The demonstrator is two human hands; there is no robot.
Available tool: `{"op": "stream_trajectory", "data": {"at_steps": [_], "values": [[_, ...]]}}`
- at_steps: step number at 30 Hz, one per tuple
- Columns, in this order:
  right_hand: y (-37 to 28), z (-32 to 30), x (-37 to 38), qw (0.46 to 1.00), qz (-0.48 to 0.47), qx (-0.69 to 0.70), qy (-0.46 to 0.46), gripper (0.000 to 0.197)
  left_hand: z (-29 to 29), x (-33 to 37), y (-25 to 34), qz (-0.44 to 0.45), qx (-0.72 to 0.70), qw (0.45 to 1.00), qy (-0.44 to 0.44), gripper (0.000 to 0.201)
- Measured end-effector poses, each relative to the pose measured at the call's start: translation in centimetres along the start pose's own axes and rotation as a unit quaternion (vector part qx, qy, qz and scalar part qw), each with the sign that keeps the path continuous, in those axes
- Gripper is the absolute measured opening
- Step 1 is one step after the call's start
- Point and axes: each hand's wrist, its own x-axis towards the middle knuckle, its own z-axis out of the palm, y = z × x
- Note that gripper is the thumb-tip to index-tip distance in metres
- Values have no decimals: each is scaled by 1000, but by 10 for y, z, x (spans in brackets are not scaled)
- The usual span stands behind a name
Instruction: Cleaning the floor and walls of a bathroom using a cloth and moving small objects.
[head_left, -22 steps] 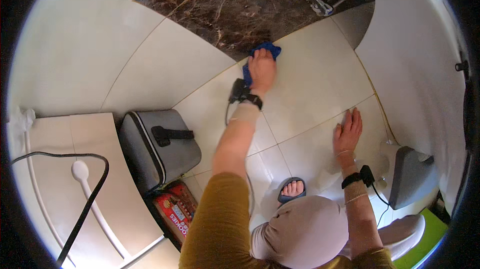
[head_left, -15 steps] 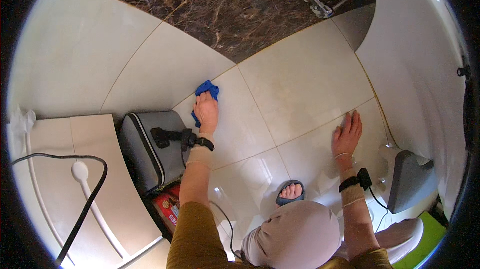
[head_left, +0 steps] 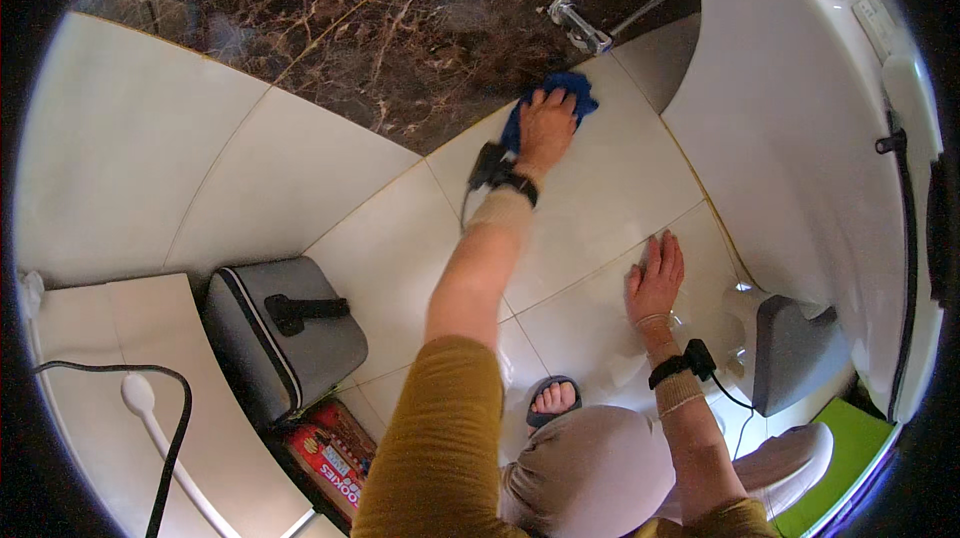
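Observation:
My left hand (head_left: 547, 134) presses a crumpled blue cloth (head_left: 578, 90) onto the pale floor tiles (head_left: 590, 203), close to the foot of the dark marbled wall (head_left: 400, 48). Its fingers lie over the cloth, bunching it; part of the cloth is hidden beneath the palm. Farther right and nearer to me, my right hand (head_left: 656, 281) rests on the tiles, its fingers stretched out and nothing in them. Both wrists wear black straps with small devices.
A chrome valve (head_left: 580, 26) sticks out of the marbled wall. To the right stands a large white curved fixture (head_left: 790, 118), with a grey-topped block (head_left: 795, 353) beside its base. At left are a grey case (head_left: 290, 328), a red cookie box (head_left: 325, 453) and a pale cabinet (head_left: 150, 338).
My left hand has swept the blue cloth from the left wall's base to the right and away from me, along the marbled wall. My right hand stays on nearly the same tile spot.

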Motion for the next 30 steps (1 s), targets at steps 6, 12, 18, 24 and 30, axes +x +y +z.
{"op": "stream_trajectory", "data": {"at_steps": [6, 12, 18, 24, 30], "values": [[4, 1, 3, 1000, 7, -5, 15, 54, -54, -176, 65, 56, 14, 992, -114, 41], [2, 2, 4, 1000, 18, -2, 5, 56, -66, -222, 81, 49, -186, 973, -125, 34], [-7, 4, 7, 999, 17, 33, -1, 57, -9, -1, -1, -65, -91, 994, -12, 42], [-3, -3, 7, 997, 39, 63, 1, 54, 2, -3, 52, 18, -46, 997, -63, 51], [23, -12, -5, 950, 128, 262, 109, 37, -36, -158, 137, 147, -75, 971, -174, 49]]}}
